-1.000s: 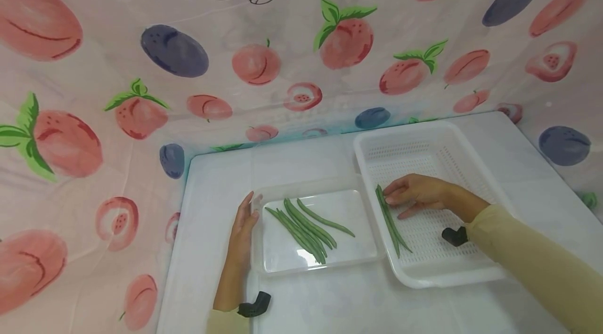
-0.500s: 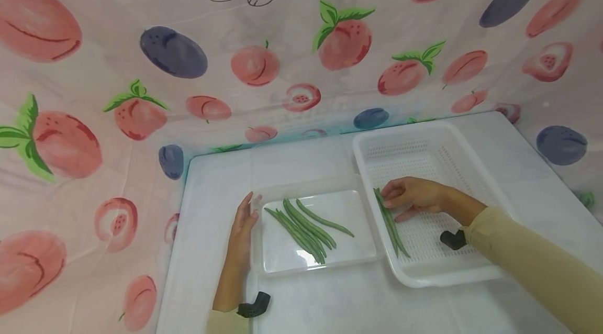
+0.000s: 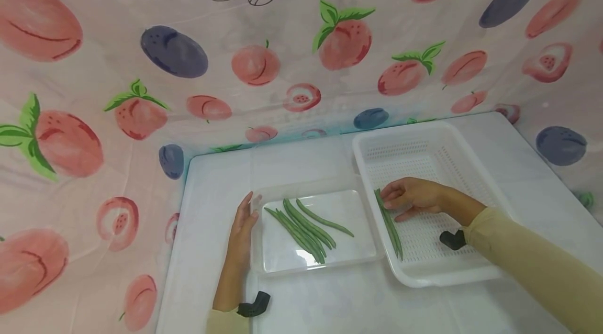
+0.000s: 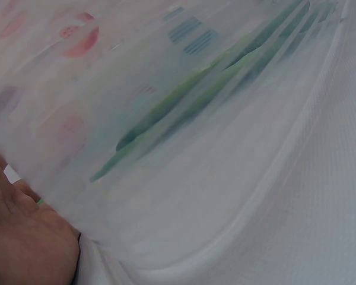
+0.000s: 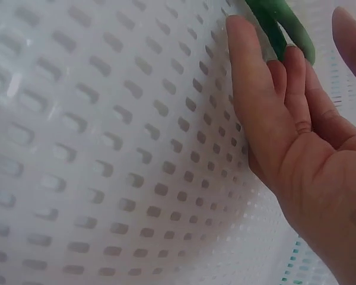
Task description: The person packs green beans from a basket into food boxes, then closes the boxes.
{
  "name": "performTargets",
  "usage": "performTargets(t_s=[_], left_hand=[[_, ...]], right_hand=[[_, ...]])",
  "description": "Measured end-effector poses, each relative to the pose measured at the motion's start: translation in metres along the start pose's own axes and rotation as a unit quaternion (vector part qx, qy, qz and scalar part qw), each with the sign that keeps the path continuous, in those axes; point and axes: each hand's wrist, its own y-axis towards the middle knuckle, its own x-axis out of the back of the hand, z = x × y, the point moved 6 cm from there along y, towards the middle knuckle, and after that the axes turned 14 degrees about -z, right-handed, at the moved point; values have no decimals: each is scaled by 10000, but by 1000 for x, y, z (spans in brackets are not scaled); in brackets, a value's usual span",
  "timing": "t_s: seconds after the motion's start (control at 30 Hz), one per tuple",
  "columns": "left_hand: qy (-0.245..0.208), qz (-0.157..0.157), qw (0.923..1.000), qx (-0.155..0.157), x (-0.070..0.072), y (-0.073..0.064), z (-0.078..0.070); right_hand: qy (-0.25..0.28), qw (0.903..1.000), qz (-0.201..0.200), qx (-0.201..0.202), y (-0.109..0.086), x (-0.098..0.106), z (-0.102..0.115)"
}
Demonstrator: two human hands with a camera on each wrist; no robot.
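Several green beans [image 3: 301, 230] lie slantwise in a clear plastic tray [image 3: 317, 267]. Along the tray's left side rests my left hand [image 3: 242, 226], fingers mostly straight against the wall. The left wrist view shows the palm [image 4: 32, 240] beside that wall, with beans [image 4: 204, 89] blurred through it. A few more green beans [image 3: 393, 234] line the left inner side of a white perforated basket [image 3: 435, 277]. My right hand [image 3: 416, 195] is inside the basket, its fingertips touching these beans. In the right wrist view its fingers [image 5: 295, 89] reach the bean ends [image 5: 293, 29], thumb apart.
Tray and basket stand side by side on a white-covered table [image 3: 330, 305], the basket on the right. A fruit-printed cloth [image 3: 292, 25] hangs behind and at the sides. Black camera mounts [image 3: 254, 304] sit on both wrists.
In the basket, the near ends of the beans have drawn together and shifted left, lining up along the wall. My right hand has moved slightly left; my left hand stays in place.
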Motion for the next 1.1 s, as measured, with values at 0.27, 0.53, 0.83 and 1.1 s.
performTargets(t_s=[0.27, 0.53, 0.83, 1.1], left_hand=[[-23, -1, 10000, -13, 0, -1, -1], [-60, -5, 10000, 22, 0, 0, 0], [-77, 18, 10000, 52, -2, -1, -1], [-54, 17, 10000, 16, -1, 0, -2]], right_hand=[[-137, 9997, -190, 0, 0, -1, 1], [-637, 9972, -369, 138, 3, -6, 1], [-503, 9979, -376, 143, 11, -2, -7], [-231, 9996, -160, 3, 10, 1, -9]])
